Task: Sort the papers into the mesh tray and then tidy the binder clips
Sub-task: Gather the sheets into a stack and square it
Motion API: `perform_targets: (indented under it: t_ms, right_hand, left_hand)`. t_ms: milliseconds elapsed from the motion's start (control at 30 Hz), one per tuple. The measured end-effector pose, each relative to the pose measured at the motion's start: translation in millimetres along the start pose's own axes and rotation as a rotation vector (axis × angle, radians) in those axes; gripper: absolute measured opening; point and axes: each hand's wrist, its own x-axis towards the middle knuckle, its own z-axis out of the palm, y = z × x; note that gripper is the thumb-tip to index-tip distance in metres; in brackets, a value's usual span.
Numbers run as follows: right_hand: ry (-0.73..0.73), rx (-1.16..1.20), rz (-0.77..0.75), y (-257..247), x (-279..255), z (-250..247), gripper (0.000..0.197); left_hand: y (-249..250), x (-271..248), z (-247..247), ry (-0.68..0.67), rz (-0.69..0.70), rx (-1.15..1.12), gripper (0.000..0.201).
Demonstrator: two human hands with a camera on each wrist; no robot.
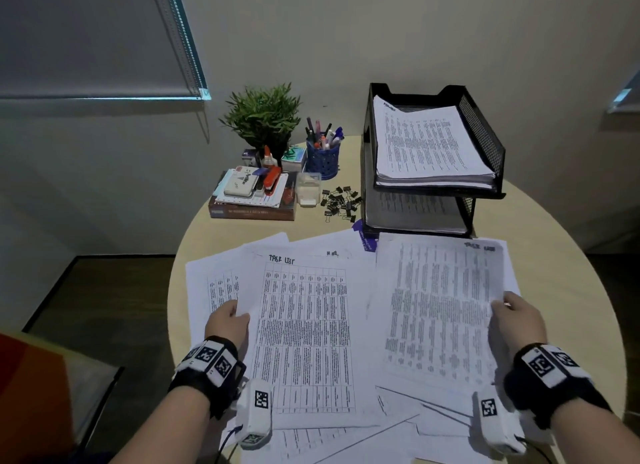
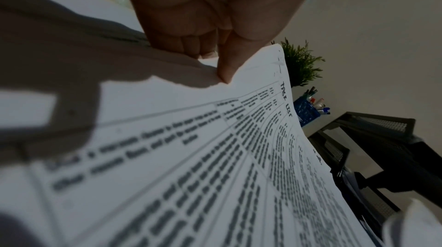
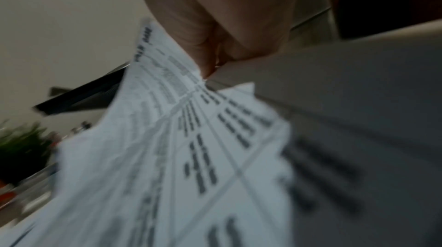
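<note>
Paper sorting is occupying both hands. Across the round pale wooden table (image 1: 554, 256), loose white printed sheets (image 1: 346, 429) are lying overlapped, while the black two-tier mesh tray (image 1: 485, 141) behind them is already holding stacks. The left hand (image 1: 227, 323) is pinching a table-printed "task list" sheet (image 1: 304, 332) at its left edge; the right hand (image 1: 516, 320) is gripping a second printed sheet (image 1: 443, 311) at its right edge. Next, each sheet probably needs lifting clear and matching to a tier. Small black binder clips (image 1: 341, 202) are sitting scattered beside the tray, untouched. Print is staying illegible; the right wrist view is blurring.
</note>
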Motion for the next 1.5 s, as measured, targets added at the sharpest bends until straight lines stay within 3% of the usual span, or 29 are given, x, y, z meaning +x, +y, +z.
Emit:
perform_targets:
  t_ms: [33,133,233,267,300,433,500,600,633,700,767,833,933,1000,1100,1133,1200,1233,1333,1433,1500]
  right_hand:
    - [-0.010,0.049,0.012,-0.6,0.3,-6.8,0.018]
    - [-0.085,0.232,0.028,-6.2,3.4,-31.8,0.022]
    - [-0.215,0.376,0.027,-19.0,5.5,-57.2,0.015]
    - [-0.270,0.410,0.034,-23.7,6.2,-60.8,0.007]
    - [-0.309,0.414,0.047,-24.9,9.0,-62.2,0.010]
    - [-0.325,0.315,0.085,-23.0,13.2,-43.8,0.023]
    - [-0.318,0.298,0.128,-24.5,3.2,-23.4,0.013]
    - [-0.316,0.226,0.153,-24.8,-14.1,8.9,0.035]
    - [-0.289,0.116,0.094,-22.7,-15.8,17.4,0.033]
    - [-0.284,-0.170,0.013,-20.2,-17.7,31.5,0.005]
    - [-0.276,-0.369,0.011,-17.1,-19.4,42.4,0.042]
    - [-0.224,-0.390,0.009,-19.7,-26.0,51.2,0.049]
    - [-0.212,-0.274,-0.034,-25.0,-36.2,62.0,0.023]
    - [-0.250,-0.222,-0.052,-26.0,-40.6,69.9,0.025]
    - [-0.310,-0.241,-0.061,-33.1,-51.7,78.2,0.031]
    - [-0.277,-0.313,-0.055,-32.8,-51.7,78.5,0.039]
    - [-0.211,-0.417,-0.011,-32.8,-51.9,74.4,0.051]
    - [-0.213,-0.416,0.013,-33.0,-51.6,72.1,0.055]
    - [-0.319,-0.254,0.054,-33.4,-52.6,69.6,0.065]
    - [-0.420,-0.147,0.096,-35.4,-54.9,65.5,0.063]
    - [-0.432,-0.098,0.137,-37.1,-57.4,60.6,0.056]
  left_hand:
    - [-1.5,1.3,-1.3,0.007,-0.005,0.006,0.025]
    - [-2.8,4.9,-8.6,0.015,0.003,-0.011,0.008]
    - [-5.9,11.5,-13.6,0.050,-0.012,-0.034,0.028]
    - [-5.7,12.7,-13.8,0.051,-0.014,-0.059,0.027]
    - [-5.1,13.1,-12.7,0.044,-0.010,-0.089,0.019]
    - [-1.1,7.9,5.1,-0.083,0.027,-0.140,0.005]
    - [-0.5,4.3,17.2,-0.127,0.044,-0.095,0.023]
    - [0.6,-6.1,33.4,-0.184,0.029,-0.107,0.028]
    - [2.4,-9.4,37.0,-0.191,0.022,-0.110,0.029]
    - [1.9,-13.5,42.0,-0.203,0.037,-0.104,0.033]
    - [2.9,-17.3,43.5,-0.225,0.038,-0.116,0.027]
    - [7.4,-28.2,42.4,-0.242,0.075,-0.114,0.012]
    - [9.7,-36.7,46.4,-0.307,0.102,-0.140,0.022]
    - [8.2,-38.1,52.6,-0.355,0.068,-0.206,0.026]
    - [-4.2,-31.5,64.8,-0.416,-0.028,-0.350,0.069]
    - [-2.8,-34.8,67.3,-0.441,-0.034,-0.394,0.066]
    - [3.2,-43.6,69.7,-0.496,0.020,-0.396,0.038]
    - [3.6,-46.0,72.5,-0.496,0.043,-0.365,0.038]
    - [10.5,-57.2,78.0,-0.556,0.069,-0.277,0.053]
    - [18.6,-65.5,83.2,-0.561,0.085,-0.097,0.074]
    - [20.0,-65.4,85.9,-0.548,0.130,-0.027,0.077]
